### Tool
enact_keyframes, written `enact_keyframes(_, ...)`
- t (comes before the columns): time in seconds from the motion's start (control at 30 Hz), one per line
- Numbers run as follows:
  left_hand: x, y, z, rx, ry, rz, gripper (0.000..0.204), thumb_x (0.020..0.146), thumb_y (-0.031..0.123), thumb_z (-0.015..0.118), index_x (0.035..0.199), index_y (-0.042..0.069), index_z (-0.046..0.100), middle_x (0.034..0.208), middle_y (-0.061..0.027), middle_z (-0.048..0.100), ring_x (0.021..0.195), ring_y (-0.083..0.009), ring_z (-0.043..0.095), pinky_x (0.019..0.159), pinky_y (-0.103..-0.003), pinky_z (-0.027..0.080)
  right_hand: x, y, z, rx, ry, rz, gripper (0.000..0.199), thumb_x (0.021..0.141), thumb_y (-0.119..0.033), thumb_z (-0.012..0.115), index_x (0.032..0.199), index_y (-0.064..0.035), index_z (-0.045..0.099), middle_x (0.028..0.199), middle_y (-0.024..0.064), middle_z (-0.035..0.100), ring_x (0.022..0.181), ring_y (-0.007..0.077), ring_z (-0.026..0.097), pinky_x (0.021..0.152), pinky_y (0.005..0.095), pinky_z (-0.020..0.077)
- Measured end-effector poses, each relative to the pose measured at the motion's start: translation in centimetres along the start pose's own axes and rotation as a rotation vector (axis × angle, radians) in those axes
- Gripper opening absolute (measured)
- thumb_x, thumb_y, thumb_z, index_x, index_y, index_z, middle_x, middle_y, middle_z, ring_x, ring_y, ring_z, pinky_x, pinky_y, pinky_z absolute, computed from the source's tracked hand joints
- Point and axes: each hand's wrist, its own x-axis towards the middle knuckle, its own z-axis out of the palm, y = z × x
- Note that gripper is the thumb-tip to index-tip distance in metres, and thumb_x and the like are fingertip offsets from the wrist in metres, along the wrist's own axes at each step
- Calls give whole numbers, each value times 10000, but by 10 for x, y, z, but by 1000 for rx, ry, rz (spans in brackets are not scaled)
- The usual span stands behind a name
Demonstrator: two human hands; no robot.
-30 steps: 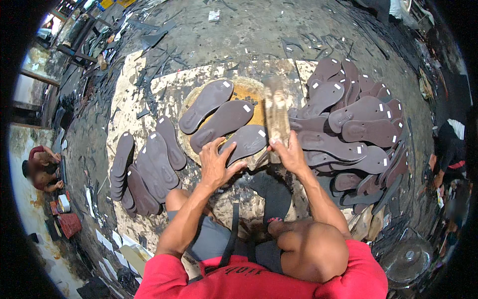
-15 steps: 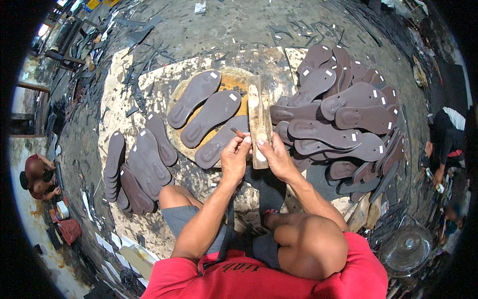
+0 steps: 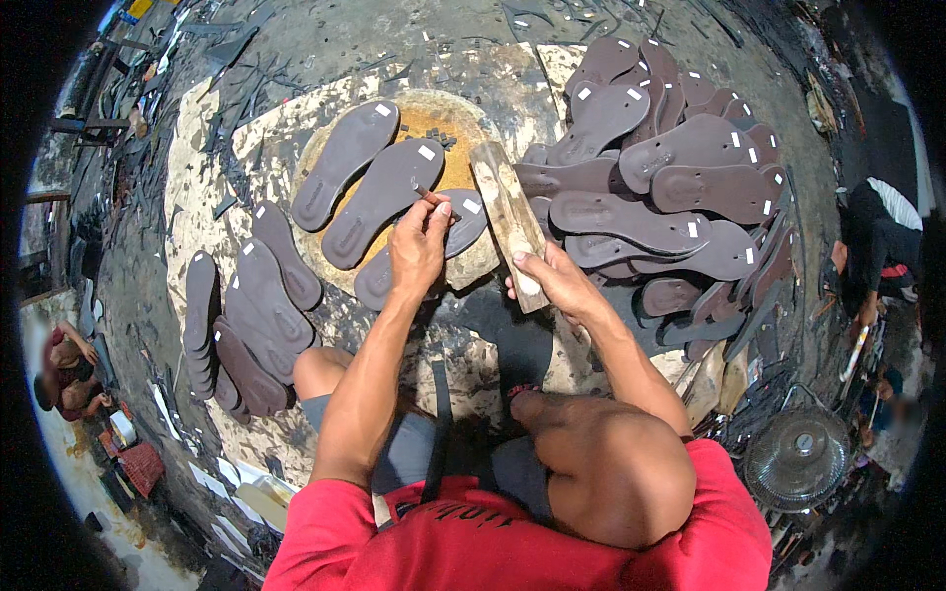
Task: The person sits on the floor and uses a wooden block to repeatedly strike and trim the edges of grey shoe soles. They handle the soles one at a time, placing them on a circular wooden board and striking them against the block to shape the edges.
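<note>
My left hand (image 3: pixel 418 248) pinches a small brown-handled punch (image 3: pixel 427 195), its metal end toward the middle sole. In my right hand (image 3: pixel 559 283) is a worn wooden bat (image 3: pixel 506 202), gripped near its lower end and tilted with its top to the left. Under my left hand, three grey-brown shoe soles lie side by side on a round board (image 3: pixel 475 268): a far-left sole (image 3: pixel 345 164), a middle sole (image 3: pixel 379 205) and a near sole (image 3: pixel 372 280) partly hidden by my hand. Each carries a small white label. Small dark bits lie on the board.
On my right spreads a big pile of soles (image 3: pixel 641 217); a smaller group of soles (image 3: pixel 278 300) overlaps at my left. A fan (image 3: pixel 800 458) stands at lower right. Other people sit at the far left and right. Dark scraps (image 3: pixel 236 44) litter the floor.
My hands have moved apart. The left has gone left and up with the punch, over the soles; the wooden bat in my right has tilted leftward. The whole view has shifted slightly.
</note>
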Motion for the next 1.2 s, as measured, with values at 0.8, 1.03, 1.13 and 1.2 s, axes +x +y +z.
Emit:
enact_keyframes(0.8, 14, 14, -13, -425, 346, 3, 251, 1036, 239, 646, 1103, -1, 678, 950, -83, 693, 895, -167, 671, 773, -336, 549, -21, -21, -4, -382, -50, -152, 618, 1049, -465, 541, 1415, 31, 510, 1183, 83, 648, 1066, 148, 578, 930, 335, 488)
enact_keyframes(1.03, 76, -1, -42, -73, 116, -44, 320, 1053, 331, 622, 1132, 30, 700, 920, -59, 726, 833, -137, 732, 760, -292, 558, -26, -7, -2, -230, -87, -9, 493, 1060, -422, 541, 1292, 13, 576, 1015, 33, 655, 896, 117, 579, 819, 311, 501)
enact_keyframes(1.13, 76, -10, -40, -36, 123, -10, 311, 1051, 317, 620, 1150, 36, 710, 955, -100, 742, 889, -171, 755, 771, -310, 559, -29, -22, 3, -100, -131, 74, 464, 1067, -411, 545, 1276, 2, 582, 988, 25, 649, 873, 109, 587, 793, 305, 505)
enact_keyframes(1.2, 73, -12, -40, -37, 145, 38, 305, 1049, 299, 626, 1161, 29, 711, 967, -98, 751, 882, -185, 751, 774, -325, 559, -35, -60, 13, -32, -138, 149, 442, 1068, -405, 552, 1262, -10, 585, 969, 26, 648, 861, 113, 605, 780, 302, 513)
